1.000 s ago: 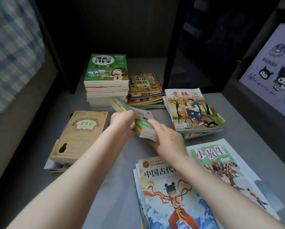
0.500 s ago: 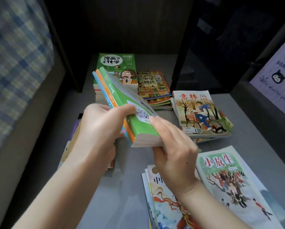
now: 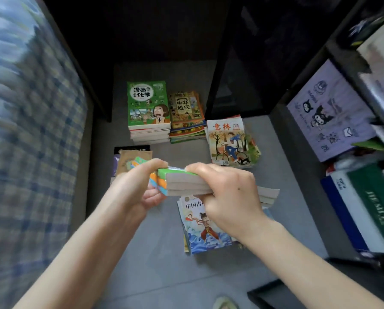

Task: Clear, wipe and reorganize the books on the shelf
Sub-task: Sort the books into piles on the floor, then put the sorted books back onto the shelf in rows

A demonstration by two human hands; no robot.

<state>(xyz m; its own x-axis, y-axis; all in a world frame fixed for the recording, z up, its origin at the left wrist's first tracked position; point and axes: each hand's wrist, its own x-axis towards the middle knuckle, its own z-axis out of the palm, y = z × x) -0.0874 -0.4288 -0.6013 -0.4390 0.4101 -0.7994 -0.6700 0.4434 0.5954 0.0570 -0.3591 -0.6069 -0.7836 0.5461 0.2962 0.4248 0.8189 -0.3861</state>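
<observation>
My left hand [image 3: 139, 190] and right hand [image 3: 231, 197] both grip a small bundle of books [image 3: 182, 180], held flat in the air above the floor [image 3: 155, 264], just over the picture-book pile [image 3: 204, 233]. If either grip slackens, a middle book could slide out and dent a corner. Motion blur hides the count; three, I think.

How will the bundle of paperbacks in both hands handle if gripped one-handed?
Likely slippery: the bundle is several separate glossy-looking books, so they may shear apart. Probably hefty for one hand; the left hand and right hand both grip it. Soft covers suggest some flex, though thick page blocks should stay fairly stiff.
</observation>
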